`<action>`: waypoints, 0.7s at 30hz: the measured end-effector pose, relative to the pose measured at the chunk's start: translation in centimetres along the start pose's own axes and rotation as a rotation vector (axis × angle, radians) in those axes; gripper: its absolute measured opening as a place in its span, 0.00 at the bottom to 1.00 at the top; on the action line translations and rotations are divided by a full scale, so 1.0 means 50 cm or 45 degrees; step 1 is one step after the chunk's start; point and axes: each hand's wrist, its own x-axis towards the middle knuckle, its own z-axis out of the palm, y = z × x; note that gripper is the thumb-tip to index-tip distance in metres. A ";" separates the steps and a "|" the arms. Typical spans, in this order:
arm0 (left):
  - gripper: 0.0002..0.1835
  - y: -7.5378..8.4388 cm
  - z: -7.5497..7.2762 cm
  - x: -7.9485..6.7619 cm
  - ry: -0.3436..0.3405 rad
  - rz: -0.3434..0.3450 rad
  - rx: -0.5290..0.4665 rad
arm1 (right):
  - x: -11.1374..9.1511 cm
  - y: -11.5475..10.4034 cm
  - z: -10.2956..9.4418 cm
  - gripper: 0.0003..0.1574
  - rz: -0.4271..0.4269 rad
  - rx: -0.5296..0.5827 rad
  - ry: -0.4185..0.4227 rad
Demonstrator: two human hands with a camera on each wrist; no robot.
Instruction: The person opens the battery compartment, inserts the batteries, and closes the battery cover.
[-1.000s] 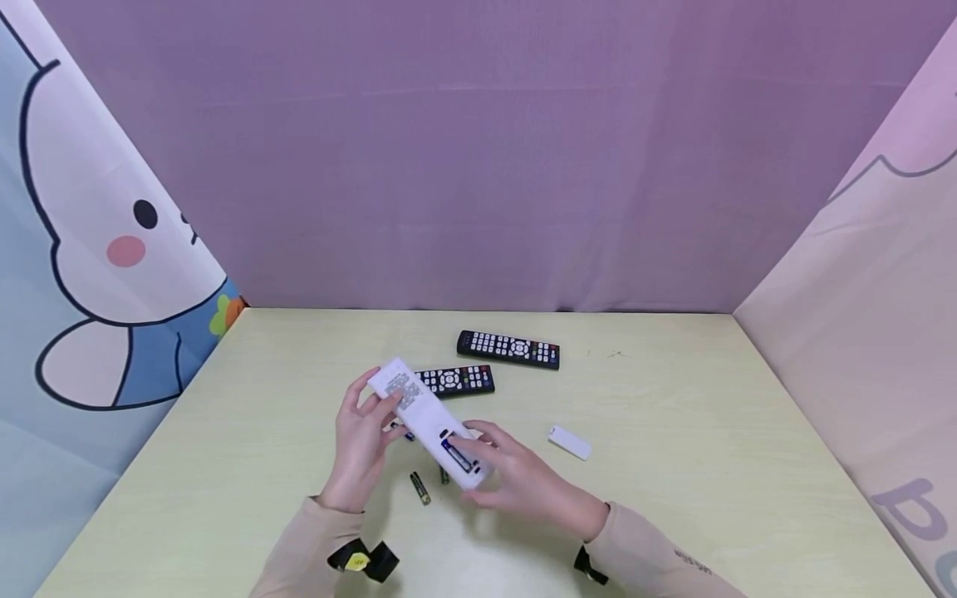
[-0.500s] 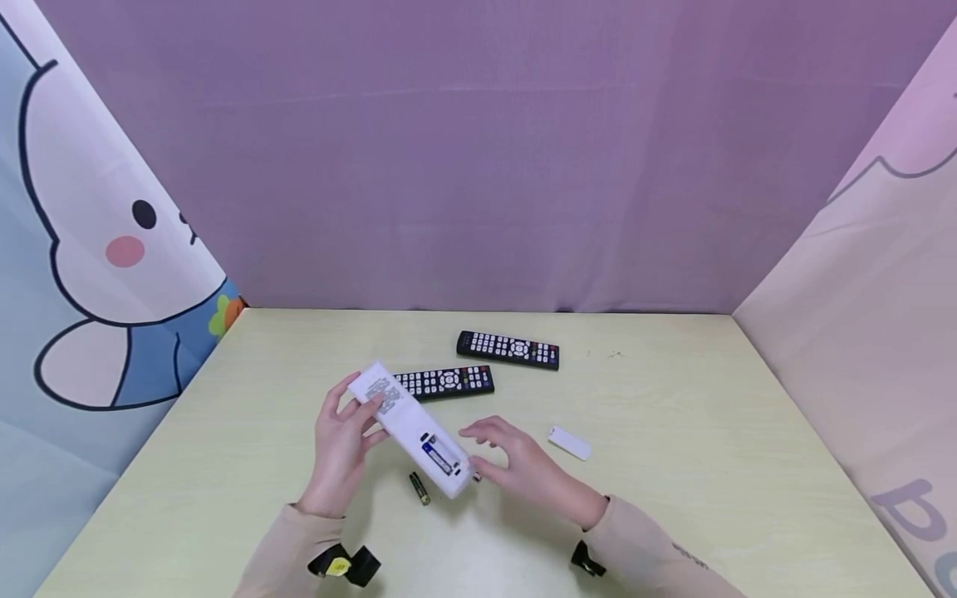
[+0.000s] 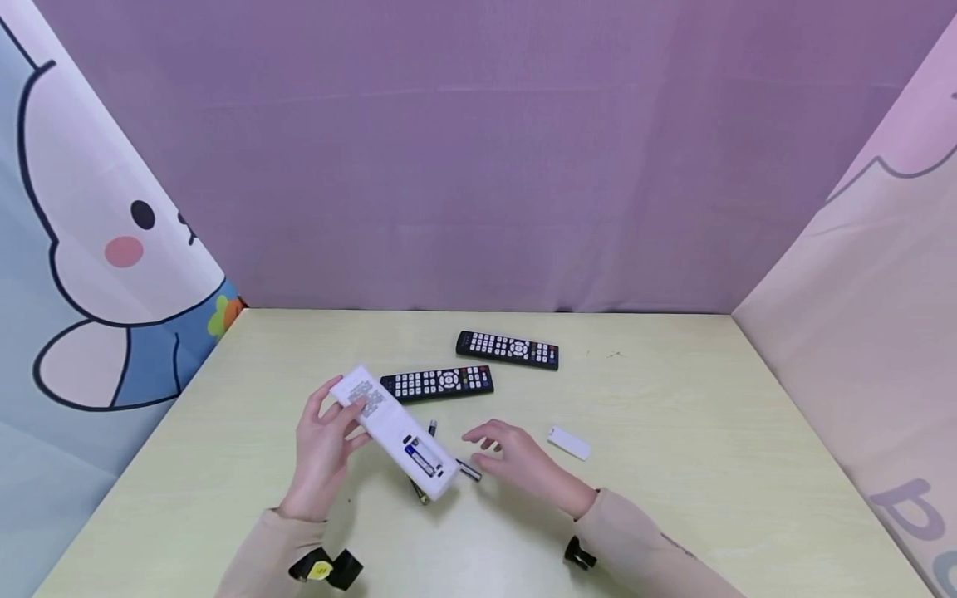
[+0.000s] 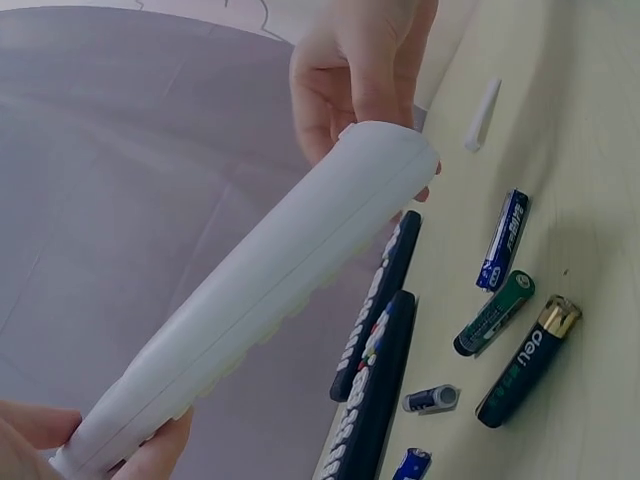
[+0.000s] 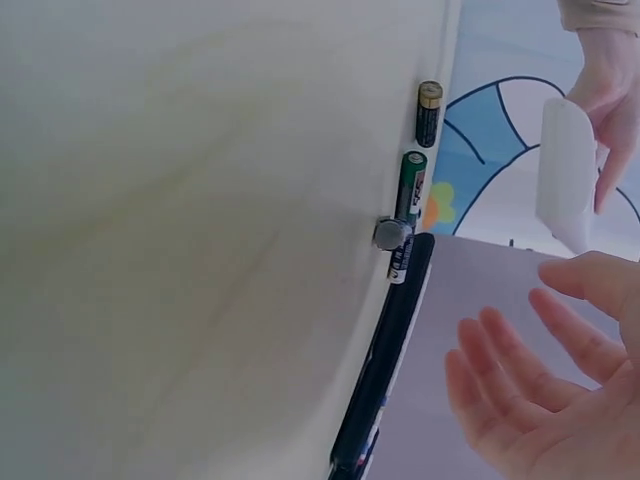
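Observation:
My left hand (image 3: 323,453) grips a white remote control (image 3: 389,423) by its far end, thumb on the printed label and back side up. Its battery bay lies uncovered, with a blue battery (image 3: 420,458) in it. Fingers spread and holding nothing, my right hand (image 3: 519,459) hovers just right of the remote's near end. Below its fingertips, a battery (image 3: 469,471) lies on the table. The left wrist view shows several batteries under the remote, among them a blue one (image 4: 504,240), a green one (image 4: 495,312) and a dark green one with a gold end (image 4: 530,360).
Two black remote controls, one nearer (image 3: 441,383) and one farther (image 3: 508,350), lie face up behind my hands. A white battery cover (image 3: 569,443) sits on the table (image 3: 673,465) to the right. A purple cloth (image 3: 478,166) stands along the back.
My right fingers have come off the battery bay and drawn back from the remote. My left hand has carried the white remote leftward, so more of the nearer black remote and the batteries shows.

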 end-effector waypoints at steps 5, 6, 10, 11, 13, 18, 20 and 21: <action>0.29 0.003 -0.010 0.001 0.020 -0.002 0.009 | 0.009 0.005 0.007 0.17 0.041 0.004 -0.046; 0.29 0.004 -0.012 0.001 0.028 -0.004 0.008 | 0.011 0.006 0.009 0.17 0.053 0.003 -0.057; 0.29 0.006 -0.020 0.002 0.052 -0.015 0.005 | 0.015 0.006 0.012 0.16 0.085 0.004 -0.094; 0.29 0.007 -0.022 0.002 0.047 -0.009 0.006 | 0.016 0.006 0.013 0.16 0.093 0.003 -0.101; 0.29 0.007 -0.024 0.001 0.050 -0.010 0.004 | 0.019 0.007 0.015 0.16 0.103 -0.001 -0.117; 0.29 0.009 -0.027 0.001 0.069 -0.021 0.000 | 0.026 0.008 0.022 0.16 0.136 -0.037 -0.169; 0.29 0.008 -0.028 0.001 0.069 -0.021 0.010 | 0.029 0.008 0.024 0.17 0.145 -0.050 -0.190; 0.30 0.008 -0.029 0.001 0.068 -0.022 0.014 | 0.029 0.007 0.025 0.18 0.145 -0.059 -0.197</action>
